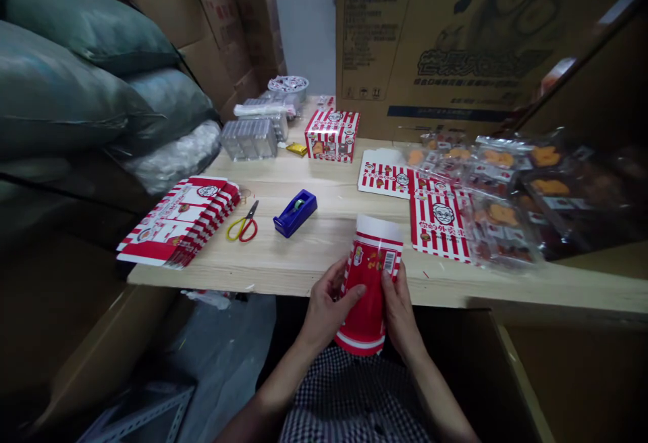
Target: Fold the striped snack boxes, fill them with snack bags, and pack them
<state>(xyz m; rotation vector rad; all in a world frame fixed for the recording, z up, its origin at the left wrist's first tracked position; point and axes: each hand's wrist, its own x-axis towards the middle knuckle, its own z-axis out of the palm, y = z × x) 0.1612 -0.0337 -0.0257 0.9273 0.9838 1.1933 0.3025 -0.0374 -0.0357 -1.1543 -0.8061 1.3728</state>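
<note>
A red carton sleeve with a white top flap and striped edges is held upright at the table's front edge. My left hand wraps its left side, thumb across the front. On the right side, my right hand grips it with the thumb near the barcode. A blue tape dispenser and scissors with yellow and red handles lie to the left. Flat striped cartons are at the right, and a stack of folded striped cartons is at the left.
An assembled striped box stands behind, beside clear plastic packs and a yellow packet. Bagged food packs cover the right side. A large cardboard box stands at the back; filled sacks are piled at left.
</note>
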